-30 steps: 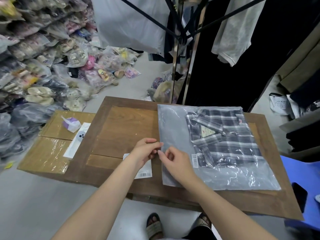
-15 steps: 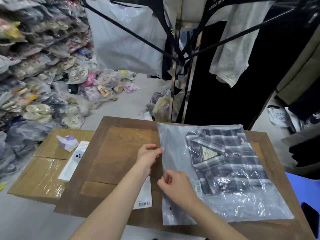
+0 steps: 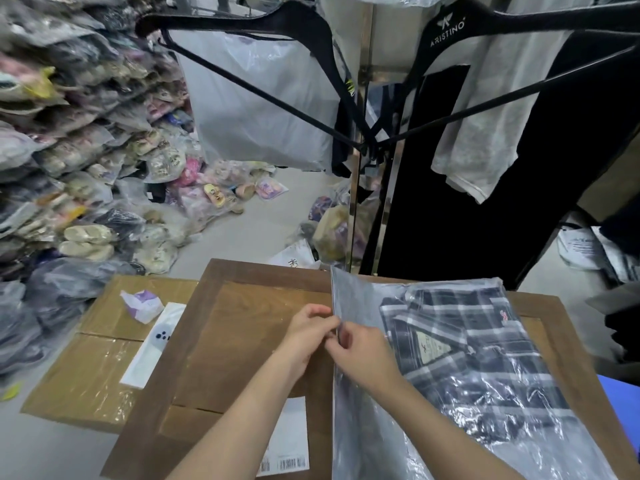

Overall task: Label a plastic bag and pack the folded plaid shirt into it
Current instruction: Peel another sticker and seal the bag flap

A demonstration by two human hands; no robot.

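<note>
1. Wooden table (image 3: 242, 344), lower centre of the frame: brown top with a darker border, carrying the items below.
2. Plastic bag (image 3: 363, 427), clear, lying flat on the right half of the table, its left edge running down the middle of the frame.
3. Plaid shirt (image 3: 460, 344), folded, dark with pale stripes, already inside the bag towards its right side; a paper tag shows at the collar.
4. Left hand (image 3: 308, 332), lower centre: fingers pinched together on the bag's left edge.
5. Right hand (image 3: 360, 355), just right of the left hand and touching it: fingertips likewise closed on the same edge of the bag. The two hands are together at one spot.
6. Label sheet (image 3: 291, 441), white with barcodes along its lower edge, lying on the table at bottom centre, partly under the left forearm and just left of the bag.
7. Cardboard box (image 3: 83, 379), lower left, taped, beside the table; a white slip (image 3: 152, 344) and a crumpled purple-and-white wrapper (image 3: 142, 304) rest on it.
8. Heap of bagged slippers (image 3: 86, 161), left side and upper left, spilling onto the floor.
9. Black hangers (image 3: 446, 26), top of frame, one printed "ARISTINO"; hung garments behind them at upper right.
</note>
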